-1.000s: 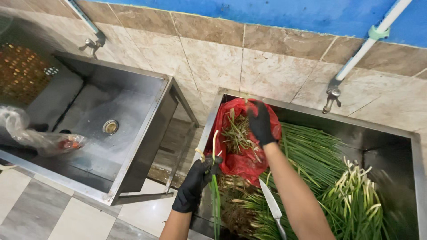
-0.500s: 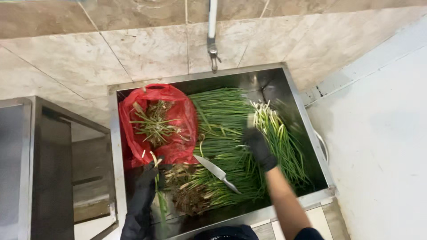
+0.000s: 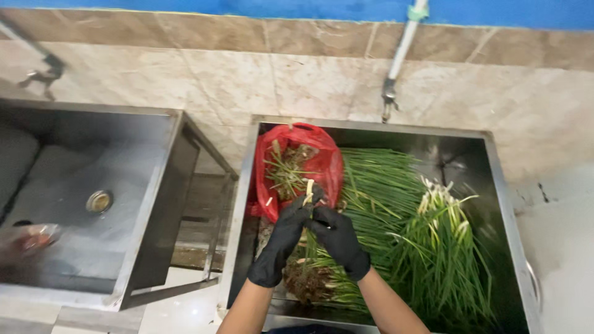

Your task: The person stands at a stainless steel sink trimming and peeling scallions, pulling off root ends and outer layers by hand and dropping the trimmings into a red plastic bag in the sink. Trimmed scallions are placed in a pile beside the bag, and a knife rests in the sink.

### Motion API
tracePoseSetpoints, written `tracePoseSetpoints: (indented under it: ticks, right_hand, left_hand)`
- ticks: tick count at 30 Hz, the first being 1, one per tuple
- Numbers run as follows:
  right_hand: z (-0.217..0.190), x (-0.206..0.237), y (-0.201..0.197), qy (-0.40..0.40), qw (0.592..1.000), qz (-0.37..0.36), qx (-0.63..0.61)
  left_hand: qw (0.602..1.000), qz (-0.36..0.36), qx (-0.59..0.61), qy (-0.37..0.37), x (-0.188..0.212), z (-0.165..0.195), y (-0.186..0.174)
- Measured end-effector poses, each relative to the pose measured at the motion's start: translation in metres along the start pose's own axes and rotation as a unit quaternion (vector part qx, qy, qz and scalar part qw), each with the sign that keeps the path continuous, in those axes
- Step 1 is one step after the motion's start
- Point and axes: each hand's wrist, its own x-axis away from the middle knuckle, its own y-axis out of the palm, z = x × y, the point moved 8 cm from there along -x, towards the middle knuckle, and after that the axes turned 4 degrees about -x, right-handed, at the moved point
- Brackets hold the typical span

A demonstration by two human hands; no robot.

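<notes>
Both my hands wear black gloves and meet over the right steel sink (image 3: pixel 499 179). My left hand (image 3: pixel 281 238) pinches a pale green onion stalk (image 3: pixel 307 187) by its tip, just below the red plastic bag (image 3: pixel 322 164) of trimmed scraps. My right hand (image 3: pixel 339 240) grips the same stalk lower down, touching the left hand. Beneath them lies a bunch of green onions with muddy roots (image 3: pixel 306 281). More green onions (image 3: pixel 427 241) fill the sink to the right. No knife is visible.
A second steel sink (image 3: pixel 148 204) with a round drain (image 3: pixel 99 201) stands at the left, a plastic bag (image 3: pixel 28 238) lying in it. Taps (image 3: pixel 388 99) hang from the tiled wall above each sink. A gap separates the two sinks.
My right hand has come back from the onion pile on the right to join the left hand on one stalk. The knife seen earlier is out of sight. The camera swung left.
</notes>
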Motion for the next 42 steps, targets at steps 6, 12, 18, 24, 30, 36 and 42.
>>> tracePoseSetpoints:
  ticks: [6,12,18,24,30,36,42]
  right_hand:
    - [-0.001,-0.019,-0.008,0.100,0.989,-0.024,-0.110]
    - [0.002,-0.038,-0.048,0.033,0.994,0.027,-0.098]
    - [-0.012,-0.033,-0.028,-0.002,0.995,0.018,-0.096]
    - [-0.054,-0.018,0.029,-0.055,0.996,-0.055,-0.044]
    - [-0.036,-0.039,0.017,-0.001,0.999,-0.009,-0.042]
    - [-0.022,-0.052,-0.020,-0.056,0.998,0.002,0.024]
    - [-0.006,-0.032,-0.056,0.050,0.948,0.007,-0.313]
  left_hand:
    - [0.995,0.029,0.099,0.002,0.005,0.020,-0.033]
    - [0.992,0.090,0.089,0.016,0.003,0.023,-0.078]
    - [0.963,0.034,0.267,0.021,0.000,0.042,-0.054]
    - [0.958,0.019,0.287,0.024,0.001,0.059,-0.026]
    - [0.953,0.021,0.302,0.027,0.002,0.062,-0.023]
    - [0.996,0.084,0.026,-0.033,-0.011,0.028,-0.046]
    - [0.937,0.050,-0.343,0.048,-0.106,0.023,-0.059]
